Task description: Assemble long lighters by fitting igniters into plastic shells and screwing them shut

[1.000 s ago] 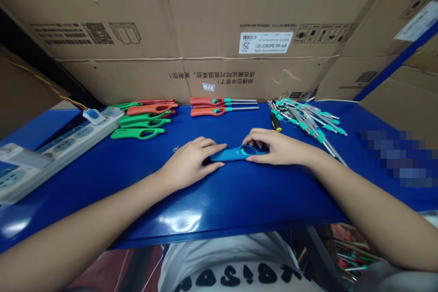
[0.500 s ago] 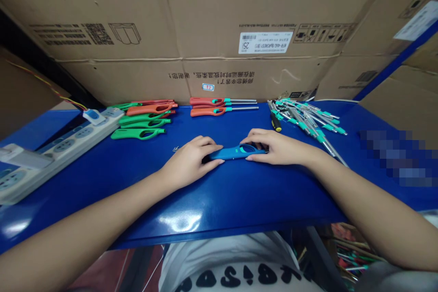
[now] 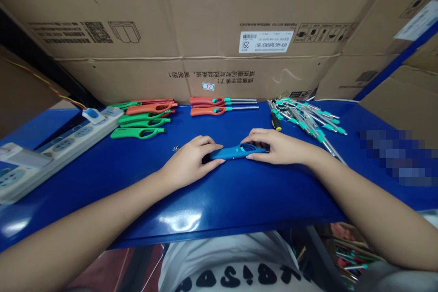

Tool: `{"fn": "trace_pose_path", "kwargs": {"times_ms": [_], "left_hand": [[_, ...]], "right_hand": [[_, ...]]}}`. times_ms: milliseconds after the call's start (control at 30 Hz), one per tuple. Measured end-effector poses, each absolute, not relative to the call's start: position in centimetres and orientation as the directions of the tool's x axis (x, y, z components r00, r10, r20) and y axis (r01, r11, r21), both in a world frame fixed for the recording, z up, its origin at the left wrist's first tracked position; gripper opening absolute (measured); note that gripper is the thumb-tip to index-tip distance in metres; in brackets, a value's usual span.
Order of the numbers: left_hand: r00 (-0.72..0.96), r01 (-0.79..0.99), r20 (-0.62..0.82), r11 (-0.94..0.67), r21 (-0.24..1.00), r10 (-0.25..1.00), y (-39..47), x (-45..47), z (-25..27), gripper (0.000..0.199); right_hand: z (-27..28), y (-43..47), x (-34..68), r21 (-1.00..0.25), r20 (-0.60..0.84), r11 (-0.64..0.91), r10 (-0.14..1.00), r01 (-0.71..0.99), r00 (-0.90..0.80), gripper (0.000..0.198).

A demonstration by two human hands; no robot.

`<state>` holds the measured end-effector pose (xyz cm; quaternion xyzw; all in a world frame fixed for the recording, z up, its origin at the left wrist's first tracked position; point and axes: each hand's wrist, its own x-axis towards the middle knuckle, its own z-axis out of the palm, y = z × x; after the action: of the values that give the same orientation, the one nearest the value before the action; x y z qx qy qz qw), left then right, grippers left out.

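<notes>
A blue lighter handle (image 3: 230, 152) with a trigger loop lies crosswise between my two hands, low over the blue tabletop. My left hand (image 3: 190, 159) grips its left end between thumb and fingers, which hide that tip. At the loop end, my right hand (image 3: 273, 147) pinches the handle with thumb and fingertips. A bit of teal shows inside the loop. Just left of my left hand lie a few tiny metal pieces (image 3: 175, 148), too small to name. Beyond my right hand is a black and yellow screwdriver handle (image 3: 275, 123).
Green and orange lighter handles (image 3: 138, 133) lie at the back left beside a white power strip (image 3: 63, 146). Orange lighters with metal tubes (image 3: 208, 111) lie at the back middle. Several metal tubes with teal parts (image 3: 308, 118) are heaped at right. A cardboard wall (image 3: 212, 41) stands behind.
</notes>
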<state>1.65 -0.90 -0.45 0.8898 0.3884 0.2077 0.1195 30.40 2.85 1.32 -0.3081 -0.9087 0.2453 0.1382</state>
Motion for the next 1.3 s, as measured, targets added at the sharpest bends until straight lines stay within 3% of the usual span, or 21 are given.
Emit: {"fn": "trace_pose_path", "kwargs": {"times_ms": [667,1067,1167,1300], "left_hand": [[0.615,0.643,0.293,-0.681,0.351,0.732,-0.85,1.71,-0.42,0.037],[0.615,0.642,0.299,-0.684,0.347,0.729,-0.94,1.62,-0.46,0.036],[0.629,0.654,0.287,-0.691,0.306,0.723,-0.99,1.64,-0.40,0.038],[0.666,0.690,0.265,-0.711,0.138,0.698,-1.46,1.88,-0.05,0.037]], "right_hand": [[1.03,3.06,30.48,-0.472,0.096,0.718,0.618,0.511,-0.780,0.042],[0.89,3.09,30.55,-0.509,0.092,0.695,0.630,0.508,-0.771,0.042],[0.79,3.17,30.51,-0.495,0.094,0.702,0.629,0.511,-0.772,0.046],[1.09,2.75,30.27,-0.370,0.086,0.754,0.610,0.543,-0.788,0.042]]}}
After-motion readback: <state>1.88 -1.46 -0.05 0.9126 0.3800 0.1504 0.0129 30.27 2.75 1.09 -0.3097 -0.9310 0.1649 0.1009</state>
